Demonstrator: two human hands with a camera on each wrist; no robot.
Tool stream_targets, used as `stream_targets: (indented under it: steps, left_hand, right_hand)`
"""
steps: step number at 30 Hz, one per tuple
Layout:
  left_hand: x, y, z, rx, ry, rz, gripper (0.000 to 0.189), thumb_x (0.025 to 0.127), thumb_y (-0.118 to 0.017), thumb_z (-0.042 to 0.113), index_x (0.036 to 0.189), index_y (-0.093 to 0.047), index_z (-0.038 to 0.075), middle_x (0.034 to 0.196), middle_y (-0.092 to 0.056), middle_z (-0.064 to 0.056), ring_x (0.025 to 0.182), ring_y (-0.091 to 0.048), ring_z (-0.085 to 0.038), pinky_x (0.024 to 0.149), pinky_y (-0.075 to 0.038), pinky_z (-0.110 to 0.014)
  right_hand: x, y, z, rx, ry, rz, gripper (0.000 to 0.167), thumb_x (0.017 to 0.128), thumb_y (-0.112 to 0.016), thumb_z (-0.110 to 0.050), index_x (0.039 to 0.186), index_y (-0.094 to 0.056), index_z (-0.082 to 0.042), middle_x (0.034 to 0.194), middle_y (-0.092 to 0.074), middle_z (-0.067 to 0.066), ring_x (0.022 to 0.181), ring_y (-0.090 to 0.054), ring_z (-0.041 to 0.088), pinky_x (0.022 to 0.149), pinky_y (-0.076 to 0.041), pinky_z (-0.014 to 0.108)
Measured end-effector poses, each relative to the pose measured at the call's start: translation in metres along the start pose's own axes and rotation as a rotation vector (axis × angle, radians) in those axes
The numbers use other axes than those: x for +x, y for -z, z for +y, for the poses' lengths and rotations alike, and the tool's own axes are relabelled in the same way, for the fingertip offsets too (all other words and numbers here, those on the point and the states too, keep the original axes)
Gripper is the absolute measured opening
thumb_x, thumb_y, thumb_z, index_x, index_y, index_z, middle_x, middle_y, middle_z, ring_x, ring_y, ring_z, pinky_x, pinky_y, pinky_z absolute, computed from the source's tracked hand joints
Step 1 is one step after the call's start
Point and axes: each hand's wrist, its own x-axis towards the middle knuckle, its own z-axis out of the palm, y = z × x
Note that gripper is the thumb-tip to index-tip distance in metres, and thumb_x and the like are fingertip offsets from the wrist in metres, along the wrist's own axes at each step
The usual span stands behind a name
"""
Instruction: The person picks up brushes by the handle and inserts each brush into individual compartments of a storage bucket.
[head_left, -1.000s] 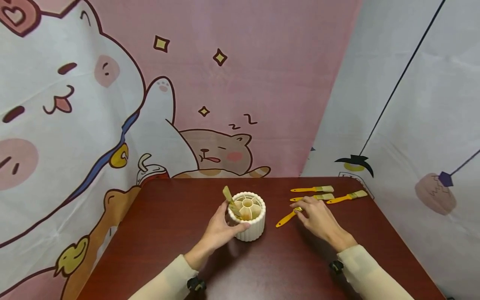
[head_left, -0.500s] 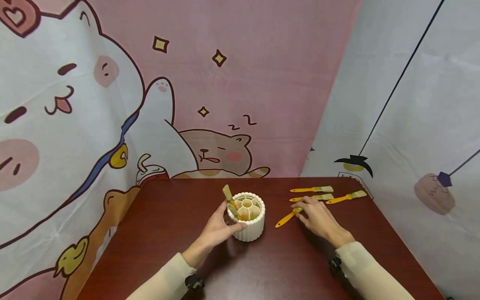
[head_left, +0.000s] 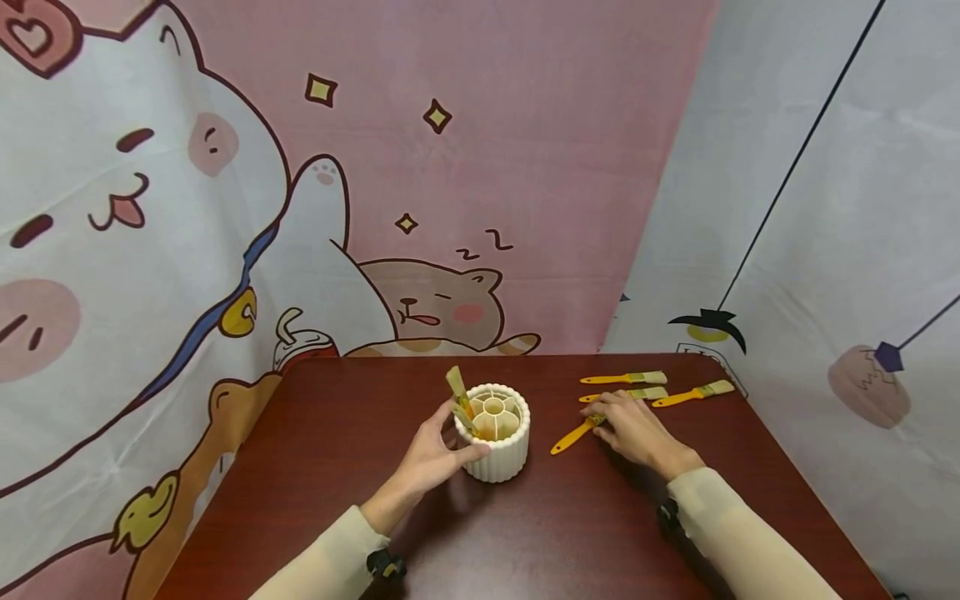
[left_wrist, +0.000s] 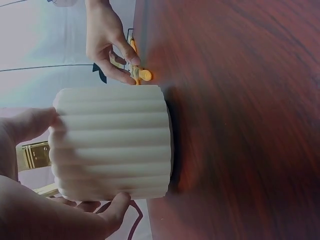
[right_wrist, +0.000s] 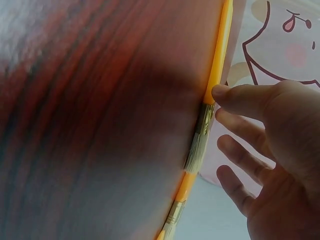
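Note:
My left hand point(head_left: 427, 460) holds a white ribbed round brush holder point(head_left: 501, 460) that stands on the table, thumb on the near side and fingers round the far left. The holder's top is divided into petal-like compartments round a central hole. Brushes with pale bristles point(head_left: 455, 382) stick up from its left side, leaning left. To the right, my right hand point(head_left: 636, 429) pinches a yellow-handled paintbrush point(head_left: 573, 437) near its metal collar between thumb and index finger. That paintbrush point(right_wrist: 218, 60) lies along the tabletop in the right wrist view, while the other fingers are spread apart from it.
Three more yellow paintbrushes lie beyond my right hand: a far one point(head_left: 622, 379), one partly behind the fingers point(head_left: 649, 393), and one at the right point(head_left: 693, 394). The dark red table point(head_left: 330, 433) meets a cartoon-printed curtain point(head_left: 540, 208) at its back edge.
Both hands stay almost in place. The left hand and holder shift very slightly, and the brushes in the holder stand a little more upright. The pinched paintbrush stays on the table.

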Motion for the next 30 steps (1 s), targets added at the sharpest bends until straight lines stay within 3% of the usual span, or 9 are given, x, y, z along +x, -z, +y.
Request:
stream_targets:
  steps: [4,7,12,16,21,30]
  left_hand:
    - [-0.002,-0.001,0.000,0.012,-0.015,0.033,0.096,0.094,-0.095,0.005,0.175,-0.043,0.001,0.173,-0.058,-0.027,0.159,-0.060,-0.050,0.129,-0.052,-0.064]
    - [-0.005,-0.004,0.001,0.062,-0.017,0.094,0.100,0.092,-0.099,0.011,0.174,-0.043,0.001,0.170,-0.060,-0.028,0.155,-0.063,-0.050,0.128,-0.053,-0.065]
    - [-0.007,-0.016,0.004,0.289,-0.006,0.233,0.114,0.082,-0.108,0.035,0.171,-0.045,0.002,0.164,-0.060,-0.026,0.149,-0.066,-0.045,0.124,-0.056,-0.063]
    - [-0.005,-0.026,0.005,0.403,0.014,0.301,0.113,0.075,-0.110,0.046,0.162,-0.051,0.004,0.153,-0.061,-0.020,0.144,-0.064,-0.039,0.122,-0.054,-0.061]
    - [-0.005,-0.030,0.003,0.419,0.020,0.318,0.106,0.075,-0.111,0.043,0.156,-0.053,0.004,0.147,-0.063,-0.018,0.141,-0.066,-0.037,0.121,-0.054,-0.059]
    - [-0.007,-0.024,0.004,0.437,-0.002,0.283,0.103,0.077,-0.109,0.043,0.157,-0.055,0.004,0.148,-0.065,-0.018,0.140,-0.067,-0.038,0.117,-0.055,-0.058]
  right_hand:
    - [0.002,-0.002,0.003,-0.001,-0.011,-0.033,0.031,0.102,-0.090,-0.009,0.133,-0.087,-0.011,0.138,-0.082,0.014,0.124,-0.074,0.041,0.104,-0.061,0.067]
    - [0.004,-0.003,0.005,0.000,-0.014,-0.047,0.031,0.102,-0.090,-0.010,0.133,-0.087,-0.012,0.138,-0.082,0.013,0.123,-0.074,0.041,0.102,-0.061,0.066]
    - [0.004,-0.002,0.009,0.018,-0.021,-0.057,0.030,0.102,-0.089,-0.009,0.132,-0.087,-0.013,0.136,-0.083,0.011,0.125,-0.075,0.041,0.103,-0.061,0.068]
    - [0.005,-0.002,0.011,0.024,-0.015,-0.050,0.029,0.101,-0.090,-0.008,0.130,-0.088,-0.013,0.132,-0.084,0.009,0.122,-0.075,0.039,0.103,-0.062,0.067]
    - [0.004,-0.003,0.012,0.021,-0.005,-0.055,0.028,0.101,-0.091,-0.008,0.128,-0.089,-0.013,0.127,-0.084,0.007,0.118,-0.075,0.036,0.101,-0.063,0.064]
    - [0.000,-0.004,0.012,0.007,-0.029,-0.060,0.021,0.102,-0.089,-0.010,0.123,-0.089,-0.013,0.123,-0.083,0.008,0.120,-0.076,0.038,0.105,-0.063,0.066]
